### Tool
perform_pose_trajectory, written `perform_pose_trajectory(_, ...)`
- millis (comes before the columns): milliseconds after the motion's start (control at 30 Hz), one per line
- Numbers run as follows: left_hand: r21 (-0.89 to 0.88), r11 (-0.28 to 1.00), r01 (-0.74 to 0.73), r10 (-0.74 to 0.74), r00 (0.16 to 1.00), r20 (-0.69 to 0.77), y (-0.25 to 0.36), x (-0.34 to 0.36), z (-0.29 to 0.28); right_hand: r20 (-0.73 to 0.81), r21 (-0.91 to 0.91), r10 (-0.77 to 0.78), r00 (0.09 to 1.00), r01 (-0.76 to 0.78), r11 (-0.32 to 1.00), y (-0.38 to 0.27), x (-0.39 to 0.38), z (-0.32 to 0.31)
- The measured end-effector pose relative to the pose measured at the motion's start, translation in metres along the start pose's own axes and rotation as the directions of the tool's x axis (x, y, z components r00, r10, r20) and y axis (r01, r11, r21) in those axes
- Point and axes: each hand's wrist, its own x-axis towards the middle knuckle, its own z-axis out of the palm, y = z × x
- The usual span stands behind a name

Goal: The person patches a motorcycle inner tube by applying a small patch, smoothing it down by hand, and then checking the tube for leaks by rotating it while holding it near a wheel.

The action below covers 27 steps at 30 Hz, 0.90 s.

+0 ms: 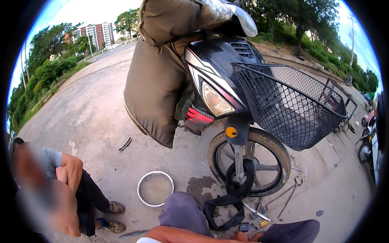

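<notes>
The left arm (182,234) lies low along the bottom edge, its left hand (239,236) mostly cut off, so I can't tell if either hand grips anything. Nearby, a black rubber loop (233,220) lies on hard gray ground (93,117) by the front wheel (267,167); past the round pan (156,173), there's open room.

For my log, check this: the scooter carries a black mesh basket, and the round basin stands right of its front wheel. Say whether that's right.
Wrong side: in the head view, the scooter carries a black mesh basket, and the round basin stands left of its front wheel.
</notes>
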Motion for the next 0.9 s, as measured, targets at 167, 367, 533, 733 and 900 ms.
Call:
perform_pose_trajectory(167, -0.112, 0.992, 0.062, -0.072, 0.993, -0.093, 0.019, 0.014, -0.032, -0.108, 0.054, -0.057, 0.993, 0.063, 0.997, 0.006, -0.022, -0.001)
perform_pose_trajectory(367, -0.115, 0.958, 0.263, -0.249, 0.961, 0.118, 0.032, 0.023, -0.072, -0.135, 0.070, 0.017, 0.991, -0.008, 0.997, -0.017, 0.001, 0.015)
perform_pose_trajectory(533, -0.029, 0.979, 0.200, -0.187, 0.952, 0.243, 0.027, 0.034, -0.049, -0.171, 0.172, -0.025, 0.985, 0.055, 0.984, -0.034, -0.017, 0.021)
perform_pose_trajectory(733, 0.063, 0.953, 0.295, -0.302, 0.923, 0.240, 0.001, 0.030, -0.057, -0.215, 0.215, -0.144, 0.966, 0.190, 0.958, -0.068, -0.031, 0.027)
perform_pose_trajectory(900, 0.101, 0.951, 0.293, -0.300, 0.951, 0.075, -0.020, 0.040, -0.080, -0.266, 0.194, -0.345, 0.900, 0.401, 0.895, -0.102, -0.060, 0.013)
